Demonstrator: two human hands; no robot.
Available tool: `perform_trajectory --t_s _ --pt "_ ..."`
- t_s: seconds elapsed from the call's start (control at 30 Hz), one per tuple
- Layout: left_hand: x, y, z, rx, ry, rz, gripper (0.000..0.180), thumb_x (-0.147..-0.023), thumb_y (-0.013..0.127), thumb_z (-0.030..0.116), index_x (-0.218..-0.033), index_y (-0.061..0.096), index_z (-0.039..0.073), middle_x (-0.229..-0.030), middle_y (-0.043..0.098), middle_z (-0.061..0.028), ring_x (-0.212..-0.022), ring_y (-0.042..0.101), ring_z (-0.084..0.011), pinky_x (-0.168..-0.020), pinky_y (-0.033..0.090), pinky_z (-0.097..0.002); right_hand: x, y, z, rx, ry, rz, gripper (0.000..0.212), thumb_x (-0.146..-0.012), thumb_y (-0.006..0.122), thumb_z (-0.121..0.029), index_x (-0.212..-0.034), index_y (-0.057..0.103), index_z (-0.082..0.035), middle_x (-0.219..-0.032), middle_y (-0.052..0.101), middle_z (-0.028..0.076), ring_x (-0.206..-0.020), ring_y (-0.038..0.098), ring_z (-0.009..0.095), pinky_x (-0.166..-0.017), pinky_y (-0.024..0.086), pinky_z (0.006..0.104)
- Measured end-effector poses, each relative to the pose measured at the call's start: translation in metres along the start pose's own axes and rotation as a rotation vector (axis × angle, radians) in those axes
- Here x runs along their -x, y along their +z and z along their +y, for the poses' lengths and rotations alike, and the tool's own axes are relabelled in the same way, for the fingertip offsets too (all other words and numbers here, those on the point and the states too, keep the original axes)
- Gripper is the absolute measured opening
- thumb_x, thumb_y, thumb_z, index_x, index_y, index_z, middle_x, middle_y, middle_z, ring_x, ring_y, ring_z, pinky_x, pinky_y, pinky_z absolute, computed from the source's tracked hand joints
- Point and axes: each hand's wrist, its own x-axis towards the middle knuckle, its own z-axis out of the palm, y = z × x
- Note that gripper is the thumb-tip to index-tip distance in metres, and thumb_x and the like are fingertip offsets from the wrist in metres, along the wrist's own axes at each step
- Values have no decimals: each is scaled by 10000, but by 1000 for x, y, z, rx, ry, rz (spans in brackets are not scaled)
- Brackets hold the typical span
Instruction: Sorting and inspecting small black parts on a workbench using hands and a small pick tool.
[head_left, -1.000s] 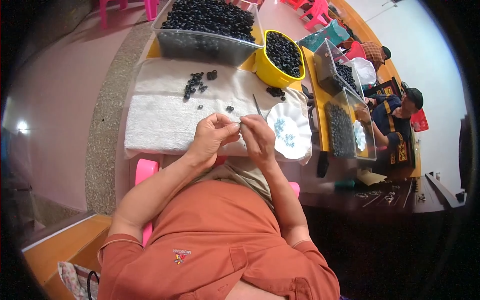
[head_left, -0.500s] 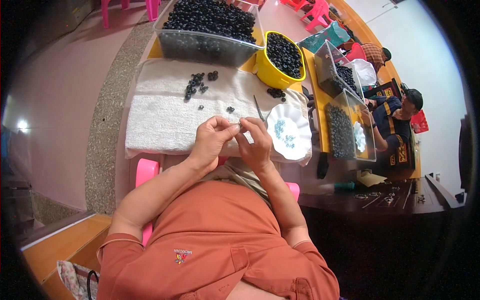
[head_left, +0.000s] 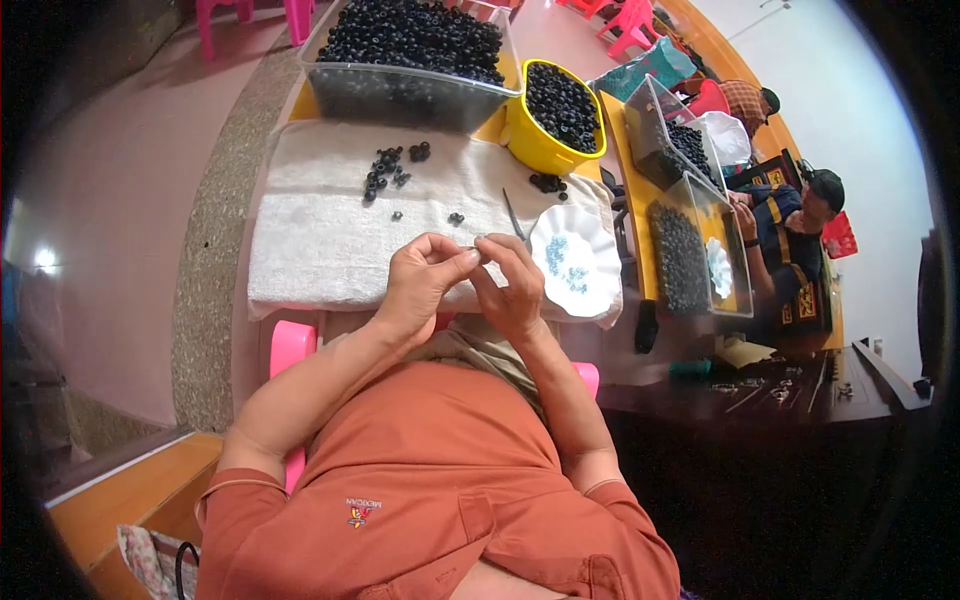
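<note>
My left hand (head_left: 422, 283) and my right hand (head_left: 513, 285) meet above the near part of a white towel (head_left: 310, 240). Thumb and fingers of each are pinched together on a small dark piece, mostly hidden between the fingertips. To the right of my right hand lies a white scalloped dish (head_left: 598, 250) with small pale-blue clear pieces (head_left: 568, 265) in it. Dark tweezers (head_left: 513, 214) rest on the towel against the dish. Beyond my hands are a loose group of black ring-shaped parts (head_left: 378, 175) and two smaller dark bits, one of them a little pair (head_left: 456, 218).
A clear bin (head_left: 400, 95) full of black parts stands at the far edge, beside a yellow tub (head_left: 540, 150) of the same. On the right, another table (head_left: 640, 220) bears clear bins; a co-worker (head_left: 790, 225) sits behind it. Pink stools (head_left: 215, 25) stand far left.
My hands keep nearly the same pinched pose. The table and its things have shifted very slightly left in view. The co-worker's hand has moved up by the bins.
</note>
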Motion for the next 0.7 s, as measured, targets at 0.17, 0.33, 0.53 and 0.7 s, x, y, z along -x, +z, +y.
perform_trajectory --t_s 0.17,0.33,0.53,0.7 --pt "0 0 -1 37 -9 3 120 -875 686 18 -899 577 65 -876 652 -34 -807 626 -107 -782 530 -257 2 3 -3 3 39 41 373 -724 733 47 -1078 621 3 -965 636 157 -768 654 258 -666 544 334" --pt "1 2 1 56 -10 11 121 -874 690 24 -894 579 69 -869 650 -28 -789 622 -100 -765 526 -249 5 3 -2 -28 103 34 375 -712 744 42 -1066 628 0 -961 638 155 -772 654 251 -668 543 326" --pt "2 -1 1 35 -24 -7 124 -869 698 39 -871 582 83 -842 646 -14 -765 610 -85 -713 502 -226 0 -3 -2 67 1 12 342 -691 753 23 -1015 648 -1 -942 645 163 -786 659 296 -671 541 348" --pt "2 -2 -2 21 -33 -31 120 -870 693 37 -864 582 81 -834 647 -11 -760 607 -81 -697 494 -225 -1 -6 -2 67 -23 -11 339 -675 761 43 -998 660 12 -919 662 168 -806 666 300 -689 531 341"
